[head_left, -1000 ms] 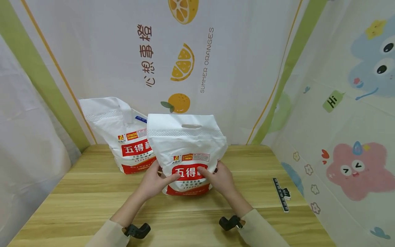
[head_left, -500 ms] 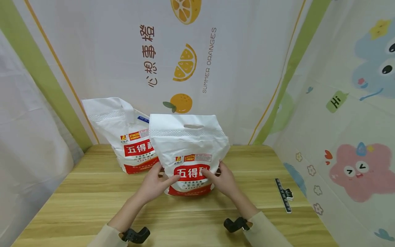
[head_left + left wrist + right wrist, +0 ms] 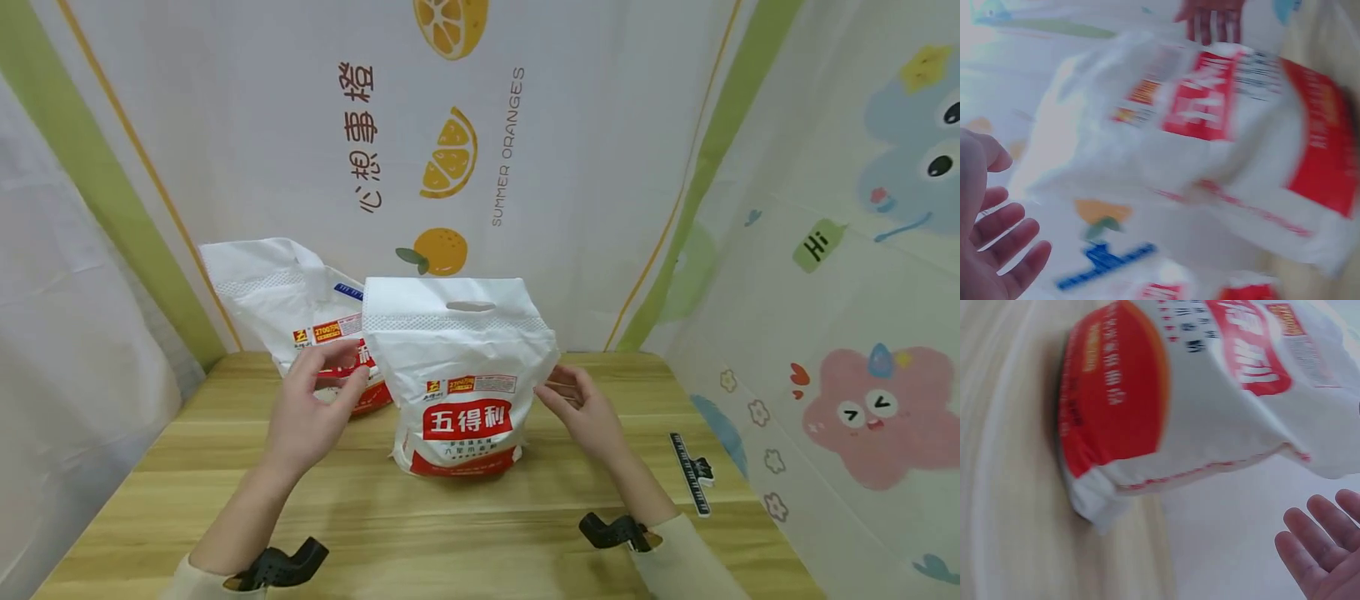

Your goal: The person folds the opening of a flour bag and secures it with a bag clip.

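Observation:
A white flour bag [image 3: 471,367] with red print and a handle slot stands upright on the wooden table. Off its left side is my left hand [image 3: 311,412], fingers loosely bent and holding nothing; in the left wrist view this hand [image 3: 1000,240] is apart from the bag. My right hand [image 3: 592,417] is at the bag's right side, fingertips right by its edge. In the right wrist view, spread fingers [image 3: 1307,550] show beside the bag with nothing in them. A second flour bag [image 3: 281,287] stands behind to the left, its top folded over and partly hidden.
A blue clip [image 3: 348,290] is on the rear bag's top. On the right of the wooden table [image 3: 465,533] lies a black ruler-patterned clip [image 3: 691,475]. Printed curtains [image 3: 600,167] border the back and both sides.
Both hands have let go of the front flour bag and moved outward, the left one further left and up across the rear bag. The front bag stays in place.

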`<state>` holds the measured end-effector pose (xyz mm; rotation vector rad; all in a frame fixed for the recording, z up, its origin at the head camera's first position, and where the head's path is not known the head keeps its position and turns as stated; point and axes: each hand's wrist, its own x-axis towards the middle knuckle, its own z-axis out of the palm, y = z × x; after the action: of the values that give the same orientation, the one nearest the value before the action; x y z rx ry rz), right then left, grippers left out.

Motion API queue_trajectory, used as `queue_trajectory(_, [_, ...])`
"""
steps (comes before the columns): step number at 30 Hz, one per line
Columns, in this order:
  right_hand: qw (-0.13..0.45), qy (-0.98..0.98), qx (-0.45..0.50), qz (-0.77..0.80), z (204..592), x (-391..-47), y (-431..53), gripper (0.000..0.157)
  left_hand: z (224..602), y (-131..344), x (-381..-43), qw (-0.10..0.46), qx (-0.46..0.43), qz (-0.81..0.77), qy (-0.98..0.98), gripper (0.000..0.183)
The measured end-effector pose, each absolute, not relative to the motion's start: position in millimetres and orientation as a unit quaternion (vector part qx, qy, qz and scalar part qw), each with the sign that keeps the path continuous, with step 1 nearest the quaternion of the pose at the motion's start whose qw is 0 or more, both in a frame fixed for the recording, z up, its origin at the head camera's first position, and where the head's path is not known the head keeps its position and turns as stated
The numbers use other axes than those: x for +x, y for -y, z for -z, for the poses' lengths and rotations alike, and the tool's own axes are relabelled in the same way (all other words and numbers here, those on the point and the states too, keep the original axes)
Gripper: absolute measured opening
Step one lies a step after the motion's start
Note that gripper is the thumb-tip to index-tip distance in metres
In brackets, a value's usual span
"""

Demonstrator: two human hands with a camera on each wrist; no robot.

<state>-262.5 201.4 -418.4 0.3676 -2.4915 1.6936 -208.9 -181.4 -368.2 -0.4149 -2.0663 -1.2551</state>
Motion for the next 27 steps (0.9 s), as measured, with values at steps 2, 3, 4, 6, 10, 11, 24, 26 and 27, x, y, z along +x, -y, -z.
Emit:
queue_trajectory(2, [0.061, 0.814, 0.126, -0.563, 411, -264, -204, 0.062, 349, 180, -209, 0.358, -0.181, 0.476, 0.783, 0.036])
queue_trajectory(3, [0.065, 0.813, 0.128, -0.564, 408, -264, -204, 0.062, 340, 179, -209, 0.362, -0.192, 0.468, 0.783, 0.036])
queue_trajectory(4, [0.068, 0.812, 0.128, -0.566, 405, -265, -205, 0.062, 331, 176, -209, 0.363, -0.201, 0.462, 0.784, 0.036])
queue_trajectory(6, [0.073, 0.807, 0.132, -0.571, 400, -266, -205, 0.062, 314, 170, -213, 0.360, -0.221, 0.448, 0.788, 0.035])
queue_trajectory(10, [0.076, 0.808, 0.135, -0.569, 392, -268, -204, 0.063, 289, 150, -226, 0.334, -0.264, 0.421, 0.801, 0.037])
queue_trajectory(11, [0.077, 0.807, 0.136, -0.569, 391, -268, -204, 0.063, 284, 144, -231, 0.325, -0.276, 0.412, 0.805, 0.038])
queue_trajectory(24, [0.084, 0.783, 0.132, -0.601, 392, -276, -188, 0.054, 241, 87, -283, 0.171, -0.309, 0.238, 0.905, 0.056])
queue_trajectory(26, [0.088, 0.777, 0.129, -0.609, 394, -276, -185, 0.050, 239, 82, -288, 0.149, -0.306, 0.216, 0.915, 0.061])
queue_trajectory(27, [0.091, 0.774, 0.129, -0.613, 395, -277, -184, 0.048, 239, 80, -291, 0.139, -0.304, 0.208, 0.919, 0.063])
